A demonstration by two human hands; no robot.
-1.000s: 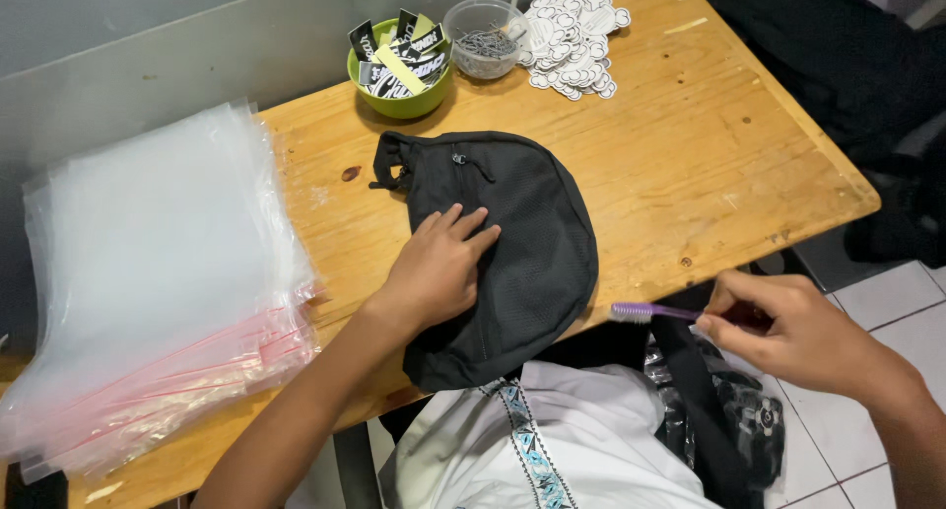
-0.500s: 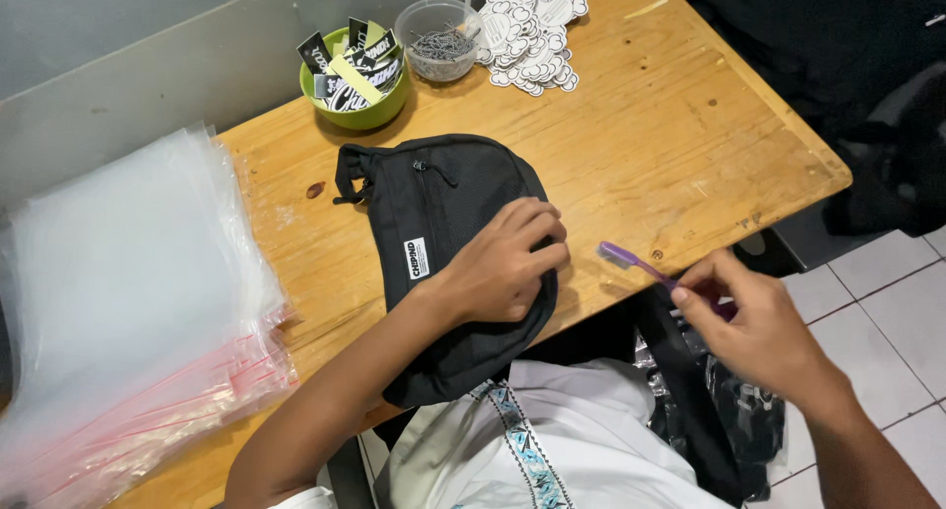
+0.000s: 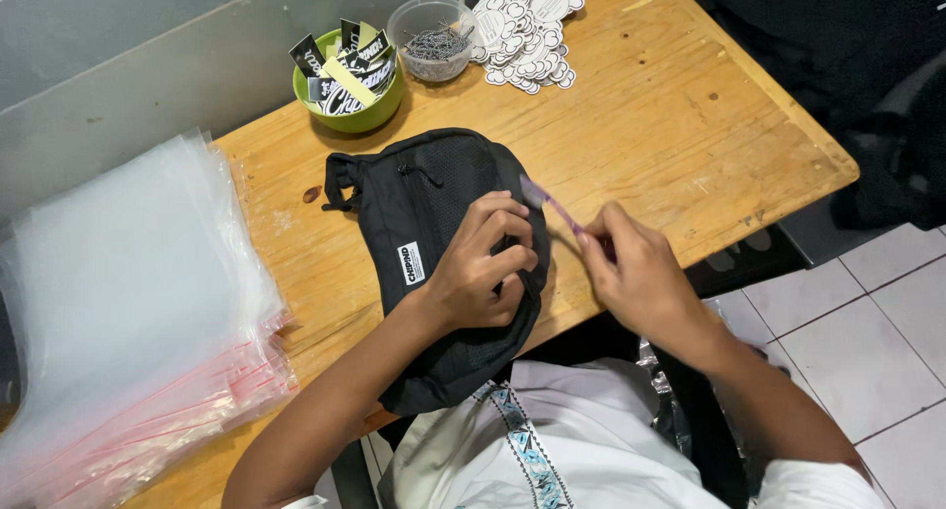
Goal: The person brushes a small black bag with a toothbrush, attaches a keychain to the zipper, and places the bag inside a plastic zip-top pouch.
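Two hands work over a black bag [image 3: 443, 223] that lies on a wooden surface [image 3: 690, 125], with its near end hanging over the near edge above the person's lap. The left hand [image 3: 483, 272] rests on the right side of the bag, its fingers curled down and pressing into the fabric, seemingly gripping the bag's edge. The right hand [image 3: 636, 277] is just right of the bag and pinches a thin purple stick [image 3: 552, 206] between thumb and fingertips; the stick's far tip touches or nearly touches the bag's right edge, right beside the left hand's fingers. What kind of tool the stick is cannot be told.

The bag has a small white label [image 3: 411, 264] on its front, just left of the left hand, and a zip pull near its far end.

At the far side of the surface stands a green bowl [image 3: 355, 115] filled with black and white tags. Just right of it is a clear round tub [image 3: 434, 46] holding small dark metal bits, and further right lies a pile of white cut-out stickers [image 3: 527, 31]. On the left, a thick stack of clear plastic bags [image 3: 128, 302] with red strips along their near edges covers that end of the surface. To the right, beyond the surface, grey floor tiles [image 3: 867, 322] show.
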